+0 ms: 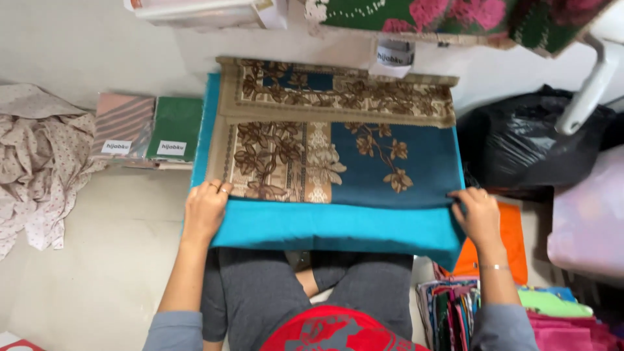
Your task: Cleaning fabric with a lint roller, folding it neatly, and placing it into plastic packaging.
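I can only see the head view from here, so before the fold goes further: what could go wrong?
1. The left hand and right hand grip only the near corners of the patterned blue rug; the middle of the turquoise fold could sag or skew.
2. The black bag sits close to the rug's right edge and could snag it.

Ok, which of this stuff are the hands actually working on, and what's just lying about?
In hand:
left hand and right hand, gripping the turquoise folded edge of the blue-and-beige patterned rug.

Lying about:
green packet, striped packet, dotted cloth heap, black bag, orange fabric, folded fabric stack.
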